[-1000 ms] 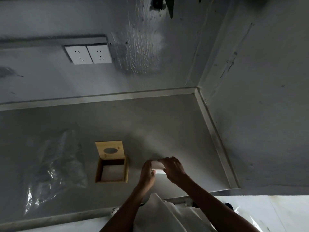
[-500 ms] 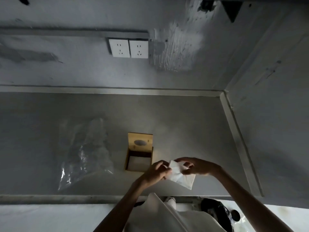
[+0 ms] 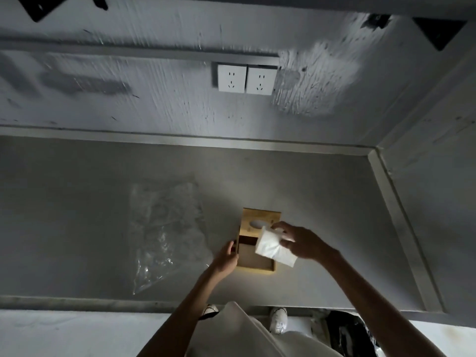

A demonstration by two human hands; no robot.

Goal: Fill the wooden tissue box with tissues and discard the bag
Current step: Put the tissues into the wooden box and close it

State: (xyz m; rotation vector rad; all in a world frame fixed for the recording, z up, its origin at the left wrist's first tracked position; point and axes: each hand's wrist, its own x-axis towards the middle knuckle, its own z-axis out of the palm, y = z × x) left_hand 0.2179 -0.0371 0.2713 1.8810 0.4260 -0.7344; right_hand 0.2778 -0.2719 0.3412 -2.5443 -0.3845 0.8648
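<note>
Loading step. Right hand [image 3: 300, 242] fingers pinch white tissue stack [image 3: 274, 249] over open light wooden tissue box [image 3: 255, 258]; left hand [image 3: 226, 258] grips box's side. Next: lower stack flat inside.

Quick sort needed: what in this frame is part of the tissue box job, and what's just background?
Part of the job:
- wooden tissue box, open, steadied by the left hand
- tissues, held over the box by the right hand
- clear plastic bag, lying flat left of the box

Just there:
- wall sockets
- black bag on the floor
</note>
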